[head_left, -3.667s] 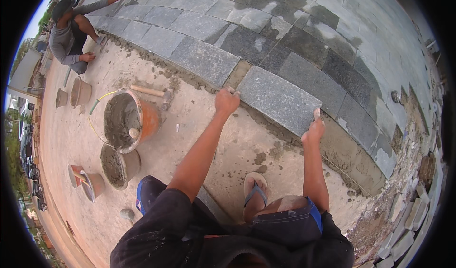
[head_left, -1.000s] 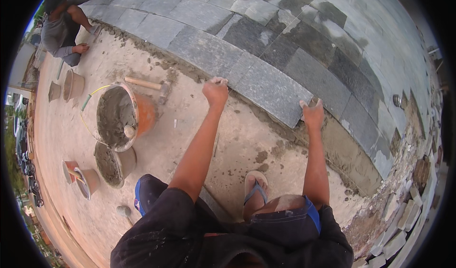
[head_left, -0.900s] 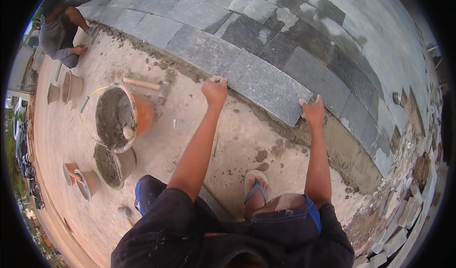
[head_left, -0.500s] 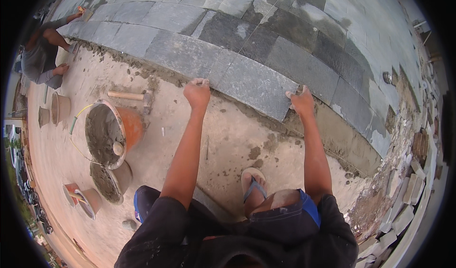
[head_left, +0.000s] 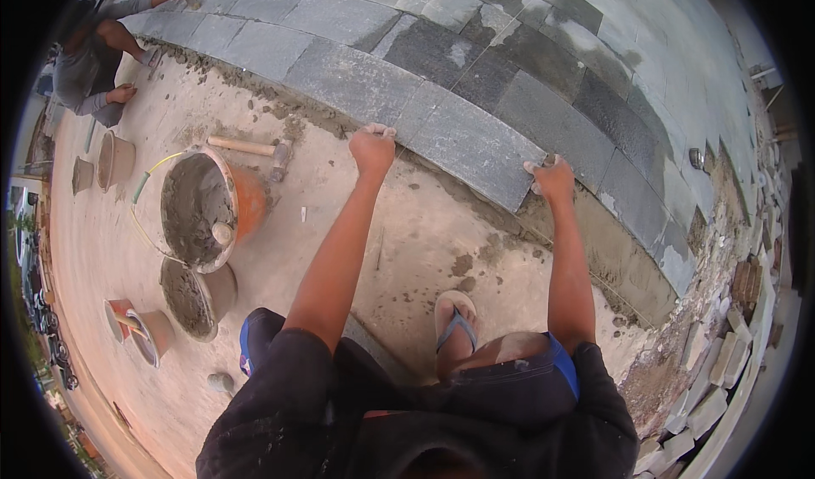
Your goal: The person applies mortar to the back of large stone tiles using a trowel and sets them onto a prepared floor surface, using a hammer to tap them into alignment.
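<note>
A grey speckled stone slab [head_left: 471, 148] lies along the paving's lower edge, beside a narrower grey piece [head_left: 416, 110] on its left. My left hand [head_left: 372, 150] has curled fingers on the front edge near their join. My right hand [head_left: 552, 178] grips the slab's right corner, thumb toward its top. Exposed grey mortar [head_left: 624, 258] runs to the right of the slab, with a thin string along it.
An orange bucket of mortar [head_left: 246, 212], a grey bucket [head_left: 195, 301], smaller buckets [head_left: 119, 161] and a hammer [head_left: 242, 145] sit left. A co-worker [head_left: 85, 80] squats upper left, holding an orange-handled tool. Broken stone pieces [head_left: 709, 411] line the right. My sandalled foot [head_left: 456, 326] is below.
The mortar gap left of the slab, visible 3.7 seconds ago, is covered by the narrower piece. Both hands have moved slightly up and left in view, still at the edge.
</note>
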Tool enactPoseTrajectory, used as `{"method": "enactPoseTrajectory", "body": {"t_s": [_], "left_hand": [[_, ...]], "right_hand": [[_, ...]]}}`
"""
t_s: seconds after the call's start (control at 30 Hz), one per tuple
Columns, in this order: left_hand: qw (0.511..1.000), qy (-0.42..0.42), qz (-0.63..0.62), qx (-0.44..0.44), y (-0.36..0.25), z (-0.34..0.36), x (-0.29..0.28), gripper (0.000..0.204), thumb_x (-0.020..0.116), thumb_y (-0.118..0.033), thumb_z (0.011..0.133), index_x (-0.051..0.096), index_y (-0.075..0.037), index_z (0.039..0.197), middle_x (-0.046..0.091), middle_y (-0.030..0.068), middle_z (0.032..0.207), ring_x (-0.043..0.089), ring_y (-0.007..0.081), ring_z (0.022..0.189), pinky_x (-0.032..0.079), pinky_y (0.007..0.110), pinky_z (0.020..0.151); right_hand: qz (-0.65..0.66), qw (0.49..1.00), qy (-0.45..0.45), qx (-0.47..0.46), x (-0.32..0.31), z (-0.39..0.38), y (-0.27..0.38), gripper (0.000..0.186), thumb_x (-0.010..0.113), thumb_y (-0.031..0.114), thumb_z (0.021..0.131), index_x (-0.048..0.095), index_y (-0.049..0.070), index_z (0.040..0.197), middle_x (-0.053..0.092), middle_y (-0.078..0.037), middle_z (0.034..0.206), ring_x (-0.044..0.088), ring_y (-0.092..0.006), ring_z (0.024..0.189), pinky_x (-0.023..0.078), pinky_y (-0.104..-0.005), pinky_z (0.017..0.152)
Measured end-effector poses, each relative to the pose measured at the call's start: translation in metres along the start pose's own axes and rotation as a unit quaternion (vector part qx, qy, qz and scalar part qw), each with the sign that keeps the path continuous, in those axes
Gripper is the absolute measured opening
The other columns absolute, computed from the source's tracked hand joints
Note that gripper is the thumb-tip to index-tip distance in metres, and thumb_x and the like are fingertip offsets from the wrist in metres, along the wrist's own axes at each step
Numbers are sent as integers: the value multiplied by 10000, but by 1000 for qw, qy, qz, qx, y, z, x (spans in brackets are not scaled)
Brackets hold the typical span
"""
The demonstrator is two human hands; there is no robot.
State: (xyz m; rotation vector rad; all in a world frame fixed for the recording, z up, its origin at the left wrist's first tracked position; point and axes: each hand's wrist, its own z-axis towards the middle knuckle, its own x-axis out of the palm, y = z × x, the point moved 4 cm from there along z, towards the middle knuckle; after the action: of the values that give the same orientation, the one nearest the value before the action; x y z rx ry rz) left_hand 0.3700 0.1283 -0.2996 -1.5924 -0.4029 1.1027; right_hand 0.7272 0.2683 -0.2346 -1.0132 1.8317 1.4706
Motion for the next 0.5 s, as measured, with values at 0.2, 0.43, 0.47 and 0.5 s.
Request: {"method": "enactPoseTrajectory", "body": {"t_s": [0.2,0.43,0.47,0.5], "left_hand": [[979,-107,170,25,17,17,-76,320,774,-232,782,667,4,970,681,186,881,672,331,837,516,411,763],[863,-81,495,-56,92,54,-161,629,667,-278,813,451,19,1323,546,250,1241,577,418,1096,471,484,958],[872,-63,482,-61,104,57,-165,590,660,-270,814,475,16,1296,554,252,1226,578,421,1096,473,482,959],[881,-44,467,-65,115,57,-165,552,653,-262,816,499,12,1269,563,253,1211,580,424,1095,475,480,960]], "right_hand": [[-52,988,-122,-82,-5,6,-27,693,765,407,788,585,-122,1199,679,-267,1062,649,-403,1036,499,-463,898],[62,988,-92,-105,-24,-44,11,438,742,308,834,639,-10,1117,708,-186,901,688,-314,839,516,-381,777],[48,984,-101,-137,-21,-49,13,414,735,293,843,639,4,1124,709,-169,873,686,-298,802,514,-369,755],[32,979,-112,-167,-19,-52,16,391,729,277,851,640,19,1130,710,-151,844,684,-282,764,513,-357,732]]}}
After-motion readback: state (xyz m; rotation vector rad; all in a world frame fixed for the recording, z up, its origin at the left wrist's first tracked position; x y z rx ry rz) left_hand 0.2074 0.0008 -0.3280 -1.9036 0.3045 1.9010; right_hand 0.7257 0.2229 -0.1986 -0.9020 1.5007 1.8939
